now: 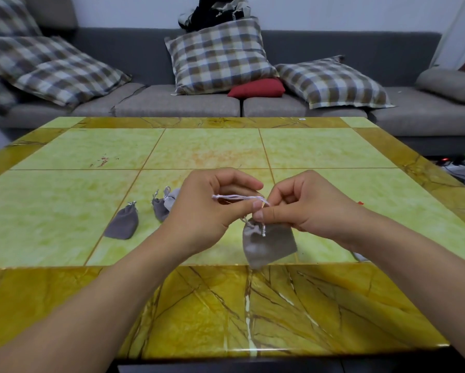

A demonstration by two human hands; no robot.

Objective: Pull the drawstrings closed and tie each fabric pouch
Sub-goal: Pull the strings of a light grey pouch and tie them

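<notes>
While raised over the table (333, 146), both hands' fingers (261, 214) (thumb-to-forefinger) pinching the pouch (267, 244) drawstring (236, 197)

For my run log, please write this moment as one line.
left hand: holds drawstring | right hand: pinches it | pouch: hanging, cinched

Left hand (212, 208) and right hand (304, 208) pinching white drawstring (239, 197) above grey pouch (267, 244), hanging cinched near table (333, 146) front edge. Three more pouches (122, 223) lying left of hands; sofa (360, 55) behind.
</notes>
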